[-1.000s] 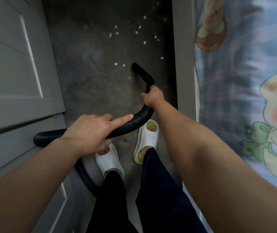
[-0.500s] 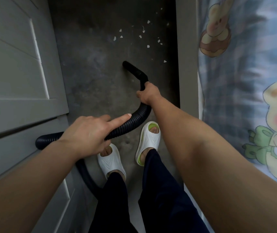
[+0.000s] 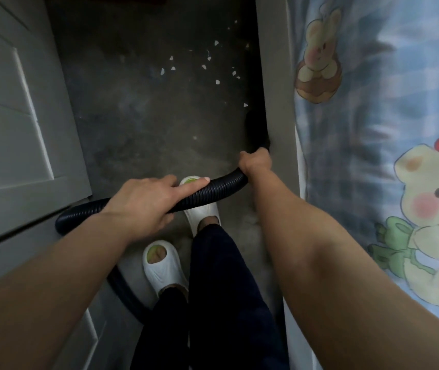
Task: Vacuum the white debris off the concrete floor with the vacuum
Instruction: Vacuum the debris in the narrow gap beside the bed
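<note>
Left hand point(image 3: 143, 201), right hand point(image 3: 255, 162): fingers point(image 3: 251, 156) curled.

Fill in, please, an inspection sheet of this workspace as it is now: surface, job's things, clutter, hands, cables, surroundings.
Surface: bare grey concrete floor, mottled.
Job's things: white debris scattered ahead; black hose curves across; its nozzle is blurred, by the right edge.
Clutter: nothing seen.
Hands: left hand grips the hose, forefinger straight along it; right hand grips it near the nozzle.
Cables: nothing seen.
Surroundings: white panelled door left; cartoon-printed sheet right; white slippers on the feet.
</note>
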Tool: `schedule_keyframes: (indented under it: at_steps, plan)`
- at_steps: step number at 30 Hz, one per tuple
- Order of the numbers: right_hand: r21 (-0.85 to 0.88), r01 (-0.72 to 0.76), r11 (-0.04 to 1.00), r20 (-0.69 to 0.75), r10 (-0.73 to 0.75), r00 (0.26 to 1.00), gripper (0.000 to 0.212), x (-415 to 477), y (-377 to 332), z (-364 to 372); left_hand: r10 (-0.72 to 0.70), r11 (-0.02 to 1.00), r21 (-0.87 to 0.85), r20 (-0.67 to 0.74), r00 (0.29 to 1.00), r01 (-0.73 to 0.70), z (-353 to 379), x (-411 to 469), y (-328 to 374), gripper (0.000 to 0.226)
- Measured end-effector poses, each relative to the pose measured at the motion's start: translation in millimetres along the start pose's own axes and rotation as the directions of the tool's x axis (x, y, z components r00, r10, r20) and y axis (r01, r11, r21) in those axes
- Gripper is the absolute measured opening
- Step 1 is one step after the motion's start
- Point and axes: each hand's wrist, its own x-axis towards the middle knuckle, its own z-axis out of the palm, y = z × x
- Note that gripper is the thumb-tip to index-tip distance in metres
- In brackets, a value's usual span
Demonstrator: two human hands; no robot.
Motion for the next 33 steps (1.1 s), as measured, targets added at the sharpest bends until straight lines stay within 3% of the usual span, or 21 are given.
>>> schedule_keyframes:
  at_steps: [9,22,33]
  plan:
    - [-0.116,0.044,0.992,0.063,-0.037,0.997,0.056,16.3,-33.9,-3.1,-0.065,0.992,-0.099,0.073,0.995,0.072,-12.8,21.9,-14.3,0.102]
    - [-0.141,0.122,0.982,0.069,-0.114,0.991,0.059,56.8,-106.3,-4.7,-0.173,0.974,-0.149,0.003,0.985,0.172,-27.5,64.0,-45.0,0.095]
    - [0.027,0.047,0.999,0.0,-0.047,0.999,0.065,82.4,-158.9,3.8,-0.237,0.965,-0.128,-0.063,0.97,0.228,-38.8,97.6,-79.0,0.095]
